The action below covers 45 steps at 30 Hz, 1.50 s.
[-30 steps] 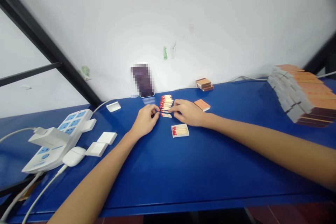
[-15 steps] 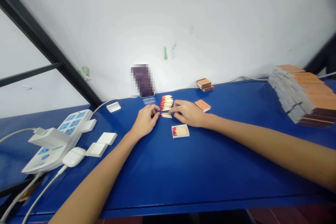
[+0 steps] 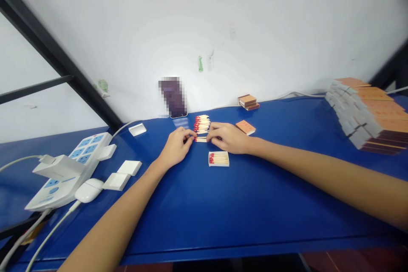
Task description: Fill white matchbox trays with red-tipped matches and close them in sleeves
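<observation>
A small group of red-tipped matches (image 3: 200,139) lies between my two hands on the blue table. My left hand (image 3: 178,145) has its thumb and forefinger closed at the red heads. At the plain ends, my right hand (image 3: 228,137) has its fingers curled closed on the same matches. Just beyond them lies a larger pile of matches (image 3: 202,123), heads to the left. Nearer to me sits a white matchbox tray (image 3: 219,164) with several matches in it. An orange matchbox cover (image 3: 245,127) lies flat beyond my right hand.
Small matchboxes (image 3: 248,102) are stacked by the wall, and a big stack of matchboxes (image 3: 369,114) stands at right. White trays (image 3: 117,182) lie at left, beside a power strip (image 3: 72,170) with cables. A phone (image 3: 174,97) leans on the wall.
My right fingers have drawn in against the plain ends of the small match group, and my left fingertips have moved slightly right at the heads. The group looks more tightly gathered.
</observation>
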Each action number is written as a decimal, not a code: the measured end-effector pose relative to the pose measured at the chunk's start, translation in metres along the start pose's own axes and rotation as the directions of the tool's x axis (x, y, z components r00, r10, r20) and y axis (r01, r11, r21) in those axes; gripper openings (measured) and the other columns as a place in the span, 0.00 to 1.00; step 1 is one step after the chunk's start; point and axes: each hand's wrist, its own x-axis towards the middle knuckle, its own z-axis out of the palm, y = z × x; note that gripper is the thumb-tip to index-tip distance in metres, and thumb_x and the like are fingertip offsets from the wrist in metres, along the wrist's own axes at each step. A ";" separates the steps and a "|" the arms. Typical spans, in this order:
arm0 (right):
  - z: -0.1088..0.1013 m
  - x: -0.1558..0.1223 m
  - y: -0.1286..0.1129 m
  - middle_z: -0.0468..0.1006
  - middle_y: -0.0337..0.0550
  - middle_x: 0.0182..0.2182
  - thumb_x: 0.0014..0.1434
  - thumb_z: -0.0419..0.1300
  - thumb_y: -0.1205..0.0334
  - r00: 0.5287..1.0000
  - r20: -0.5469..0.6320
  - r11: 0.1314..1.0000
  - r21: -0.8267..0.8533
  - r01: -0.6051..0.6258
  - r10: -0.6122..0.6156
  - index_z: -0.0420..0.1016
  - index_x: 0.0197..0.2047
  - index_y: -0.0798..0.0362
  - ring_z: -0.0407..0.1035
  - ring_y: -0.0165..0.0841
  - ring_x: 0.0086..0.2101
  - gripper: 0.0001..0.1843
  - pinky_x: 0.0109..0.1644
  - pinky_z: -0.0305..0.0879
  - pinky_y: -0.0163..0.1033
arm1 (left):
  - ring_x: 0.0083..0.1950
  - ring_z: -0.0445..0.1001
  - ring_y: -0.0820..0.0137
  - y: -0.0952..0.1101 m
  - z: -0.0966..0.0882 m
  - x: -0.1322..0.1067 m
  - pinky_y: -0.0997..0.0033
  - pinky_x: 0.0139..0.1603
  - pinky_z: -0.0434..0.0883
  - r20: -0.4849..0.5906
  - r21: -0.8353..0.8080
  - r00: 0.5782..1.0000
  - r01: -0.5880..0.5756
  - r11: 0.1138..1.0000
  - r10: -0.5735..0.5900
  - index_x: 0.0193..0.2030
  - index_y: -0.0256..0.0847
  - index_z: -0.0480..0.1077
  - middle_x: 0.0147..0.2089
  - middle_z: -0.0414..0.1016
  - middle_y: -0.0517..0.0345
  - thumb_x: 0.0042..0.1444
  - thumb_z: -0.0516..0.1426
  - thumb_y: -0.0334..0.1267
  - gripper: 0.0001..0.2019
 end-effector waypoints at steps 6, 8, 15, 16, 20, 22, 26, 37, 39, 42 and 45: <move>0.001 0.000 0.001 0.72 0.42 0.36 0.60 0.53 0.71 0.999 -0.042 1.000 -0.018 -0.021 0.021 0.78 0.42 0.53 0.65 0.30 0.33 0.13 0.37 0.55 0.34 | 0.36 0.70 0.68 0.000 0.000 0.001 0.67 0.41 0.68 0.006 -0.021 1.000 0.000 1.000 0.000 0.42 0.41 0.76 0.34 0.69 0.57 0.62 0.52 0.36 0.10; 0.001 0.000 0.000 0.72 0.42 0.37 0.61 0.53 0.70 0.998 -0.043 0.999 -0.026 -0.039 0.038 0.77 0.45 0.53 0.65 0.30 0.33 0.14 0.37 0.55 0.34 | 0.36 0.70 0.68 0.000 -0.001 0.001 0.67 0.41 0.68 0.010 -0.022 1.000 -0.001 1.000 0.002 0.41 0.41 0.76 0.34 0.69 0.57 0.62 0.52 0.36 0.10; -0.002 0.003 0.000 0.71 0.43 0.36 0.64 0.57 0.58 0.996 0.034 0.997 0.005 -0.078 0.078 0.79 0.47 0.53 0.66 0.32 0.36 0.13 0.40 0.57 0.36 | 0.36 0.70 0.68 0.005 -0.002 0.000 0.66 0.40 0.67 0.022 -0.027 1.000 0.014 1.000 -0.013 0.43 0.41 0.76 0.35 0.69 0.56 0.63 0.51 0.38 0.12; -0.002 0.004 0.001 0.71 0.43 0.35 0.64 0.57 0.58 0.996 0.040 0.997 0.004 -0.074 0.073 0.79 0.46 0.52 0.66 0.32 0.36 0.13 0.40 0.57 0.36 | 0.37 0.70 0.67 0.006 -0.003 0.000 0.66 0.41 0.68 0.022 -0.030 1.000 0.014 0.999 -0.013 0.42 0.41 0.76 0.35 0.69 0.56 0.63 0.51 0.39 0.12; -0.002 0.004 0.001 0.70 0.43 0.34 0.63 0.59 0.58 0.997 0.046 0.998 -0.007 -0.069 0.070 0.81 0.45 0.51 0.65 0.32 0.35 0.12 0.38 0.57 0.36 | 0.39 0.70 0.66 0.008 -0.003 -0.002 0.65 0.43 0.68 0.032 -0.033 0.999 -0.010 0.999 0.011 0.40 0.42 0.75 0.35 0.69 0.57 0.60 0.55 0.43 0.10; -0.002 0.004 0.000 0.71 0.43 0.34 0.63 0.59 0.59 0.996 0.044 0.997 0.000 -0.072 0.072 0.81 0.44 0.51 0.65 0.31 0.34 0.11 0.37 0.56 0.36 | 0.40 0.70 0.66 0.008 -0.003 -0.002 0.64 0.44 0.68 0.037 -0.026 0.999 -0.021 0.999 0.022 0.39 0.42 0.75 0.35 0.70 0.57 0.59 0.57 0.43 0.09; -0.001 0.005 0.000 0.72 0.42 0.34 0.62 0.60 0.61 0.997 0.038 0.997 0.014 -0.073 0.073 0.82 0.41 0.52 0.66 0.30 0.34 0.09 0.37 0.57 0.35 | 0.41 0.70 0.64 0.007 -0.002 -0.002 0.63 0.45 0.66 0.059 -0.013 0.998 -0.027 1.000 0.028 0.38 0.43 0.75 0.36 0.70 0.57 0.60 0.56 0.42 0.08; -0.009 0.011 -0.006 0.76 0.41 0.30 0.58 0.60 0.67 0.992 0.104 0.997 0.024 -0.073 0.070 0.78 0.34 0.55 0.66 0.28 0.30 0.05 0.34 0.57 0.34 | 0.41 0.68 0.63 0.016 -0.006 -0.004 0.63 0.44 0.64 0.147 0.097 0.984 -0.118 0.988 0.103 0.40 0.42 0.71 0.37 0.70 0.55 0.64 0.51 0.41 0.09; -0.013 0.012 -0.006 0.76 0.39 0.29 0.57 0.60 0.67 0.982 0.166 0.994 0.033 -0.102 0.095 0.77 0.32 0.54 0.65 0.28 0.28 0.04 0.32 0.56 0.33 | 0.41 0.69 0.63 0.020 -0.007 -0.005 0.63 0.42 0.62 0.160 0.116 0.981 -0.126 0.985 0.107 0.40 0.42 0.70 0.36 0.70 0.56 0.65 0.51 0.41 0.09; -0.020 0.014 -0.008 0.75 0.39 0.27 0.58 0.59 0.66 0.957 0.265 0.992 -0.003 -0.123 0.119 0.74 0.32 0.54 0.64 0.27 0.27 0.03 0.30 0.55 0.33 | 0.40 0.70 0.63 0.026 -0.008 -0.007 0.62 0.43 0.61 0.191 0.144 0.978 -0.113 0.983 0.084 0.40 0.42 0.70 0.32 0.71 0.58 0.66 0.50 0.43 0.11; -0.027 0.014 -0.014 0.75 0.42 0.30 0.60 0.56 0.63 0.924 0.359 0.991 -0.081 -0.111 0.133 0.72 0.33 0.54 0.64 0.29 0.28 0.06 0.30 0.55 0.33 | 0.37 0.71 0.64 0.032 -0.009 -0.007 0.62 0.44 0.61 0.245 0.151 0.965 -0.133 0.980 0.093 0.41 0.41 0.68 0.31 0.73 0.58 0.67 0.48 0.44 0.12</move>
